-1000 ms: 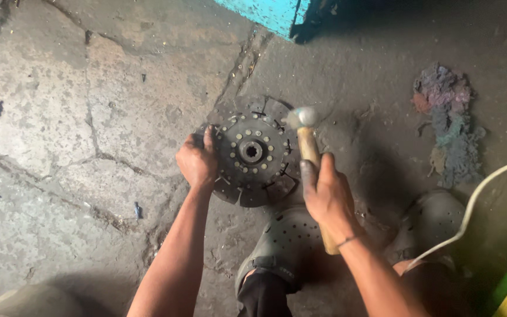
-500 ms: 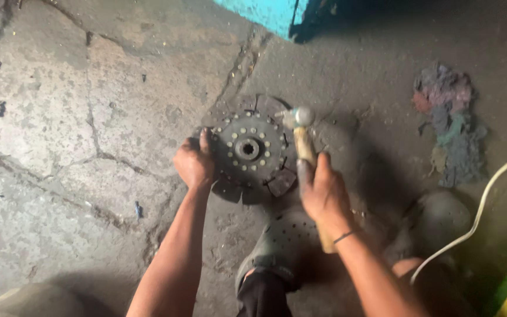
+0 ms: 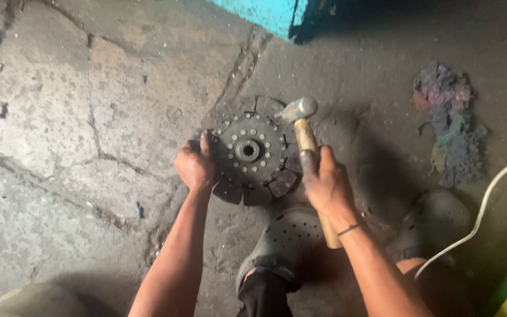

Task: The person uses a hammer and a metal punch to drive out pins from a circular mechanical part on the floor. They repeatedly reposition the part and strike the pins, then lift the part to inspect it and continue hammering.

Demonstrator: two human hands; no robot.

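Grey cracked concrete floor (image 3: pixel 60 117) bears a round metal disc (image 3: pixel 247 151), lying flat just ahead of a perforated shoe (image 3: pixel 286 243). Left hand (image 3: pixel 195 165) grips the disc's left rim, fingers curled over it. Right hand (image 3: pixel 327 185) is wrapped around a wooden-handled hammer (image 3: pixel 306 132), its steel head over the disc's upper right edge. Rags (image 3: pixel 448 126) lie well to the right

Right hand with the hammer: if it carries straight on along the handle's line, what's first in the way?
Likely the clutch disc. The right hand holds the hammer pointing up-frame, its head over the disc's right edge. Height above the disc is unclear; past it is bare concrete floor.
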